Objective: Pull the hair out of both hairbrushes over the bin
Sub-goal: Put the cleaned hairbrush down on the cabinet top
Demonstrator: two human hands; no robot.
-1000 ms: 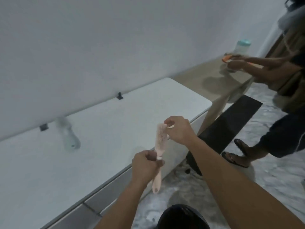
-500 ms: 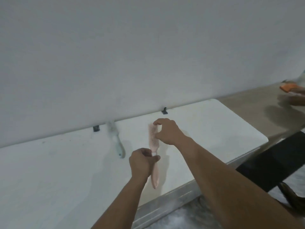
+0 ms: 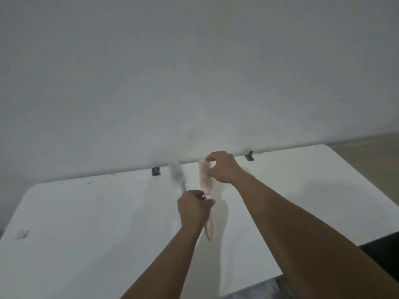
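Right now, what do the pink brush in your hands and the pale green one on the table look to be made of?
Pink hairbrush: looks like moulded plastic, matte, one even colour from head to handle; left hand grips the handle, right hand picks at the bristles. Pale green hairbrush: probably plastic too, but blurred, so the finish is unclear. White table: smooth, faintly speckled top, likely plastic or laminate.

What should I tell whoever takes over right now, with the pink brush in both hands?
Left hand grips the pink brush by its handle.
Right hand pinches at the bristles near the top of the head.
The green brush lies on the white table by the wall.
The bin is out of view, so nothing is over it.
Whether hair has come out cannot be told.
Left: move over the bin, finish pink, then green.
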